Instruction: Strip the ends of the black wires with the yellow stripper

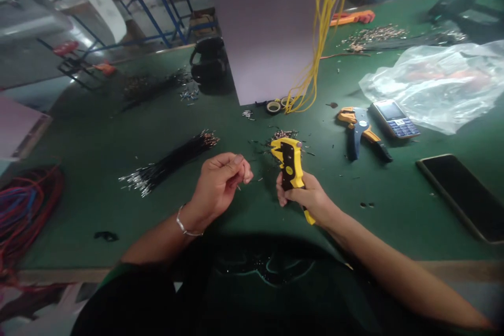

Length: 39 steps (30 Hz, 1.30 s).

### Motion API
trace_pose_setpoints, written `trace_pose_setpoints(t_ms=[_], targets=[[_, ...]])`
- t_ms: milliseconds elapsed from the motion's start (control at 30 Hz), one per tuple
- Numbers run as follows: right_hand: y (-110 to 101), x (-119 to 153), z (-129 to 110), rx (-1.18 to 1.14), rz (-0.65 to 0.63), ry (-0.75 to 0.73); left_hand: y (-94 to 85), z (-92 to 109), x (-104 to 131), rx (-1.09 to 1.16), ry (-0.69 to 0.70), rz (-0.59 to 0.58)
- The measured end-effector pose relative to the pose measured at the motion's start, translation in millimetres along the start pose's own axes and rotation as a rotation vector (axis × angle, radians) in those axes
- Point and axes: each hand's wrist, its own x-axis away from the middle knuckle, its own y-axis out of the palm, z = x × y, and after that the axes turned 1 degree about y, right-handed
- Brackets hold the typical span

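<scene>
My right hand [307, 191] is wrapped round the handles of a yellow and black wire stripper [290, 160], whose jaws point away from me. To its left, my left hand [220, 181] is closed in a pinch at about the same height; a thin tip shows below the fingers, too small to name. Behind the stripper's head lies a small heap of stripped wire scraps [285, 134]. Left of my left hand, a bundle of short black wires [173, 163] rests on the green table [118, 152], copper ends toward the far right and silvery ends toward the near left.
Rightward lie an orange and dark blue wire stripper [359, 126], a keypad phone [395, 118], a smartphone [464, 194] and a clear plastic bag [437, 81]. Yellow wires [321, 47] hang beside a pale upright panel [271, 26]. Red and blue wire coils [27, 210] sit at the left edge.
</scene>
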Motion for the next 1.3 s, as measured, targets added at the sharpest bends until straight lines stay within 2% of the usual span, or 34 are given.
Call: trace_pose_setpoints(t_ms=[133, 267, 567, 667, 933, 1300], targets=[[0, -1, 2, -0.172, -0.09, 0.06, -0.7, 4, -4, 0.106, 0.009, -0.019], [1, 1, 1, -0.238, -0.178, 0.082, -3.1, 4, -9, 0.144, 0.026, -0.048], [-1, 4, -12, -0.326, -0.223, 0.084, -5.5, -5, -10, 0.108, 0.046, -0.137], [-5, 3, -8, -0.316, -0.227, 0.068, -6.9, -6, -13, 0.124, 0.05, -0.144], [-7, 1, -1, -0.259, -0.226, 0.058, -13.1, -10, -18, 0.156, 0.028, -0.066], [-4, 2, -7, -0.203, -0.102, 0.036, -5.2, -9, -13, 0.135, -0.086, 0.024]])
